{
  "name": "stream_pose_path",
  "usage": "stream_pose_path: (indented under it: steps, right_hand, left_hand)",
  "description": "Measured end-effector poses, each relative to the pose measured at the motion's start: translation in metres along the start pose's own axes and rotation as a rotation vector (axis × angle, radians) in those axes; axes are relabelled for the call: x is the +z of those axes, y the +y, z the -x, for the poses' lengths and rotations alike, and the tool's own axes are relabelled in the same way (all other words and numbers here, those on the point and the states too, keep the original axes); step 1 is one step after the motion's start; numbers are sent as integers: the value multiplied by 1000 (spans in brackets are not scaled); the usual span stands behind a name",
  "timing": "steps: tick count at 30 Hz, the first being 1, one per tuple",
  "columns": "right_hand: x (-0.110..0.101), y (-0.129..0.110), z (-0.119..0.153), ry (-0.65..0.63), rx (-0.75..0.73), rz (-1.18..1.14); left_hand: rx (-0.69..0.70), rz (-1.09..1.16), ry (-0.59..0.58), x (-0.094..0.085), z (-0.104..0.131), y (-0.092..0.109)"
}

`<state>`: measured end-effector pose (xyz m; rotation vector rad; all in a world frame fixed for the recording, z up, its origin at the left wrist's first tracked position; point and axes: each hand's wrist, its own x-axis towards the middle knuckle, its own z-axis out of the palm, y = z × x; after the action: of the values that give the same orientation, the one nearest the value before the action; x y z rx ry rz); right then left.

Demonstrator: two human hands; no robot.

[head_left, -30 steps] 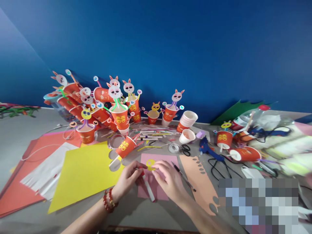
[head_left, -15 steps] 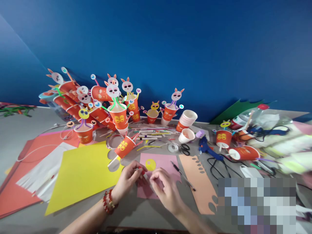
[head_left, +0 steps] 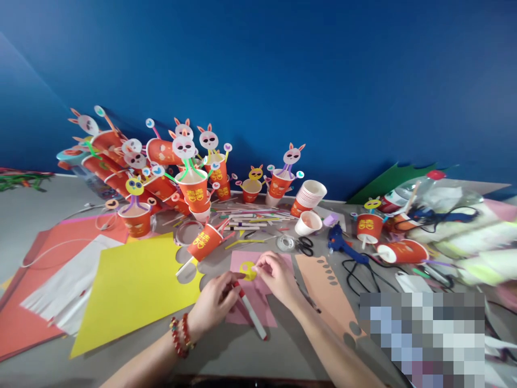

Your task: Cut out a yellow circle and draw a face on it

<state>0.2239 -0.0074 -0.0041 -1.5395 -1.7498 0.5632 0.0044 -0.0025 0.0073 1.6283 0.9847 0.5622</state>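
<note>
My left hand point(head_left: 218, 296) is closed around the red end of a white marker point(head_left: 253, 314), which slants down to the right over the pink paper point(head_left: 266, 312). Its index finger reaches to the lower left edge of a small yellow paper circle point(head_left: 246, 269) with cut-out or marked spots. The fingertips of my right hand point(head_left: 275, 275) are pinched together at the circle's right edge. A black pen point(head_left: 309, 296) lies partly behind my right forearm, beside an orange sheet with holes point(head_left: 331, 302).
Yellow card point(head_left: 133, 285) and red sheets point(head_left: 24, 307) lie left. Red paper cups with rabbit faces point(head_left: 194, 188) crowd the back, near a cup stack point(head_left: 309, 196). Scissors point(head_left: 305, 245), tape point(head_left: 286, 243) and a blue glue gun point(head_left: 345, 245) with cords lie right of centre.
My right hand has moved up to the yellow circle's right edge. The circle has turned or shifted slightly, and the marker by my left hand now shows along its length.
</note>
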Motion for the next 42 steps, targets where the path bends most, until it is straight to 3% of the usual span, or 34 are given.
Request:
stream_pose_path:
  steps: [19,42]
  right_hand:
    - [7,-5,0,-41,19,113]
    - [16,2,2,24,-43,201]
  left_hand:
    - [5,-23,-10,-1,-1,-5]
    - [5,14,-17,-1,-2,-8]
